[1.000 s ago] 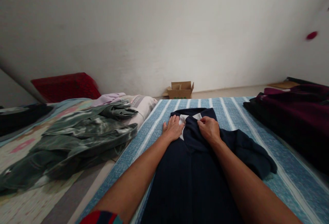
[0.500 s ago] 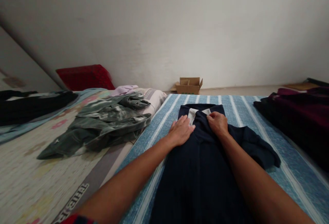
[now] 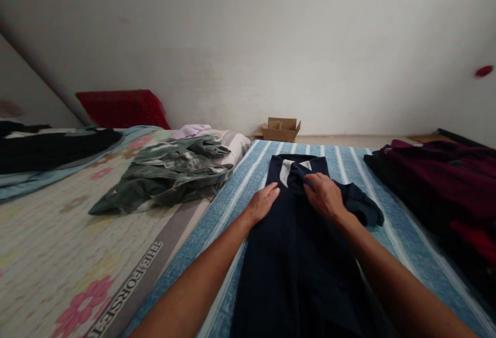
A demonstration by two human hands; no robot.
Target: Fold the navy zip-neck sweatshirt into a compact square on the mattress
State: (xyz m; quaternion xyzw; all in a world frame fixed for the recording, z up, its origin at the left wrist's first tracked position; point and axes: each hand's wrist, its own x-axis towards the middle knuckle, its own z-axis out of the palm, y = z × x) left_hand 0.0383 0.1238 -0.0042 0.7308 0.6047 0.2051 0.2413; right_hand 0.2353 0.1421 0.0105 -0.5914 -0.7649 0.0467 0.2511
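Observation:
A long navy garment, likely a top, lies stretched out in front of me. White patches show near its far end, and a bunched sleeve-like part sticks out to the right. My left hand rests on its left edge with the fingers extended, just short of a white patch. My right hand is closed on a fold of the dark cloth near the far end, right of the middle. The near end of the garment runs out of view between my forearms.
The garment lies on a blue-and-white striped bedspread. On the right are piled maroon and black clothes. A grey-green garment lies on the floral bedding at left. By the wall stand a cardboard box and a red block-shaped item.
My right hand has drawn its fold of cloth slightly toward me. My left hand has slid back to the garment's left edge. The sleeve-like part lies closer in, and the view has shifted.

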